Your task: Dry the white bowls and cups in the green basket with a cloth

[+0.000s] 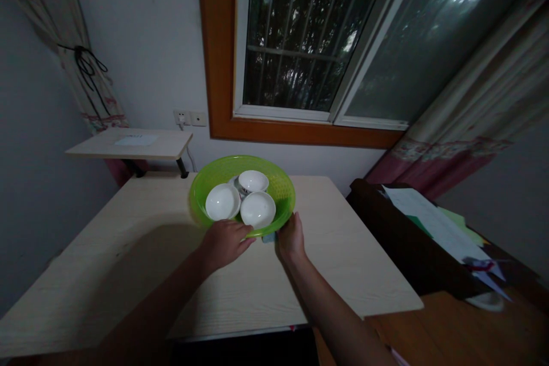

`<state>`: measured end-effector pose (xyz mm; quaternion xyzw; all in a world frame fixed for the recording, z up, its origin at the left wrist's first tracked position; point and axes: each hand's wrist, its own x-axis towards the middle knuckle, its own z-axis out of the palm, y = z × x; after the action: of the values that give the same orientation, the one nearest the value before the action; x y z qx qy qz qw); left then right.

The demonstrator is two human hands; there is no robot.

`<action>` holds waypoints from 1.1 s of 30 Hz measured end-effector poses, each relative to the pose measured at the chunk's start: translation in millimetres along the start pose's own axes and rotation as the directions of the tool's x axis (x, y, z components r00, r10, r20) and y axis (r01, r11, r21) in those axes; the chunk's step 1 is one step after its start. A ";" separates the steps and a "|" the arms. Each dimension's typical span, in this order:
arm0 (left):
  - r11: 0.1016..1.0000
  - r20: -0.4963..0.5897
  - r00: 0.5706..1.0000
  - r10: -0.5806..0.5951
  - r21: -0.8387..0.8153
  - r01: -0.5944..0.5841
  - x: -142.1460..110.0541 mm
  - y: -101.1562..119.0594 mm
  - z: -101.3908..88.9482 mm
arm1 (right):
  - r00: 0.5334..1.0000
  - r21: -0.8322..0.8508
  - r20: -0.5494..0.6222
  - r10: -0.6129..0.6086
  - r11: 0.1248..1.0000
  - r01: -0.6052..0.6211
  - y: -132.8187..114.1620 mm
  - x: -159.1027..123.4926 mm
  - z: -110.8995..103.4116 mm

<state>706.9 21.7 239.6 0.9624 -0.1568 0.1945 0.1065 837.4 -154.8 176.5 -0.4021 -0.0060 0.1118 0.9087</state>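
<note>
A green plastic basket [283, 178] with perforated walls is over the far part of the table, tilted a little toward me. White bowls rest in it: a left bowl [223, 202], a front right bowl [258, 210] and a back bowl [253, 181]. Part of another white piece shows between them. My left hand [227, 243] is closed on the front rim, its fingertips partly hidden. At the right front, my right hand [292, 238] grips the basket's side, with some fingers out of sight beneath it. A small bluish item [269, 238] peeks out under the rim, too covered to name.
The pale wooden table [343, 257] stands against the wall below a barred window [295, 34]. A small raised shelf [163, 150] with a paper sits at the back left, near wall sockets [189, 118]. To the right, papers [433, 229] lie on dark furniture [386, 234].
</note>
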 end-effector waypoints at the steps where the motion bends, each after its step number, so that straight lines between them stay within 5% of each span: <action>1: 0.998 0.001 0.999 -0.051 0.021 0.051 4.4 9.7 3.0 | 1.000 0.004 0.000 0.002 1.000 -0.002 0.1 -1.9 1.1; 6: 0.989 0.043 0.989 -0.139 0.062 0.136 19.0 32.9 4.0 | 1.000 0.024 0.012 0.009 1.000 -0.009 -4.5 -4.4 6.1; 15: 0.996 0.140 0.986 0.088 -0.045 -0.083 -14.6 -32.8 -30.1 | 1.000 0.003 0.026 -0.007 1.000 0.007 -17.3 24.5 -0.5; 19: 0.992 0.133 0.985 0.113 -0.066 -0.105 -19.9 -41.3 -36.6 | 0.997 0.031 0.070 -0.029 0.999 0.027 -21.5 32.4 2.6; 24: 0.996 0.081 0.994 0.077 -0.053 -0.073 -13.3 -21.1 -22.9 | 1.000 0.015 0.024 0.005 1.000 -0.005 -16.7 18.3 -2.0; 33: 0.988 0.083 0.985 -0.154 0.011 0.154 22.4 42.9 2.3 | 1.000 0.045 0.014 0.022 0.999 -0.022 -4.8 -24.6 -6.5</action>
<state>712.6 -24.6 252.9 0.9792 -0.0857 0.1455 0.1123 815.0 -167.8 177.5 -0.3808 -0.0051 0.1246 0.9162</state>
